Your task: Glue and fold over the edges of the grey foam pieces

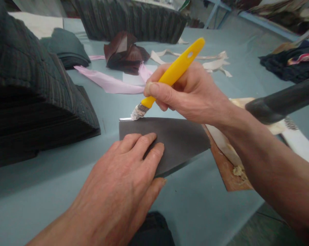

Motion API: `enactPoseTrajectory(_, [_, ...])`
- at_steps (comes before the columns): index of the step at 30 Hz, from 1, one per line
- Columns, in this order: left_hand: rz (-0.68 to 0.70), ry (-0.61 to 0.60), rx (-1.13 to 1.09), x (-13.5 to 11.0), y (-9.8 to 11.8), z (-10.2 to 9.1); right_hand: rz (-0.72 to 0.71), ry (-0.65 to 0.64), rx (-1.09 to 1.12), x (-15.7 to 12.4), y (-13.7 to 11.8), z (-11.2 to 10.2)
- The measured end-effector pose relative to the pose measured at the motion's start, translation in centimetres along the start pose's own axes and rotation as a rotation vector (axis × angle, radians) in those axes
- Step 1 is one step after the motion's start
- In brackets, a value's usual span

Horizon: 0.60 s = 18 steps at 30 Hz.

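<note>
My right hand (192, 92) is closed around a yellow-handled brush (173, 73), its glue-coated bristles touching the top left edge of a dark grey fan-shaped piece of material (180, 140). That piece lies flat on the pale blue table (67, 184). My left hand (126, 177) lies on the piece's near left part, fingers stretched flat and pressing it down. A thin shiny strip runs along the edge just left of the bristles.
A tall stack of dark ribbed pieces (28, 95) stands at the left, another (133, 20) at the back. Pink strips (110, 83), a brown folded piece (126, 51) and beige scraps (216, 63) lie beyond. A brown glue-stained board (226, 167) and a black bar (285, 100) sit at the right.
</note>
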<state>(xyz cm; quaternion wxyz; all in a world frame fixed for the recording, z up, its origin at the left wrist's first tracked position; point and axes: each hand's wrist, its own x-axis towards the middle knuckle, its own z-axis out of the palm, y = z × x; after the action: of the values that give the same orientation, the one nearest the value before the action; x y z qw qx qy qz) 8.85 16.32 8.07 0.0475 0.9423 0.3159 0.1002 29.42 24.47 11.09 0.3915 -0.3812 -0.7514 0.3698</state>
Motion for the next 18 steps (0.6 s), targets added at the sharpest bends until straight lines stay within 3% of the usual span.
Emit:
enactPoseTrajectory(8, [0.046, 0.048, 0.032, -0.1, -0.2, 0.4, -0.006, 0.044, -0.037, -1.0, 0.5, -1.1])
enactPoseTrajectory(18, [0.043, 0.099, 0.040, -0.9, -0.6, 1.2, -0.021, 0.008, -0.023, -1.9, 0.9, -2.6])
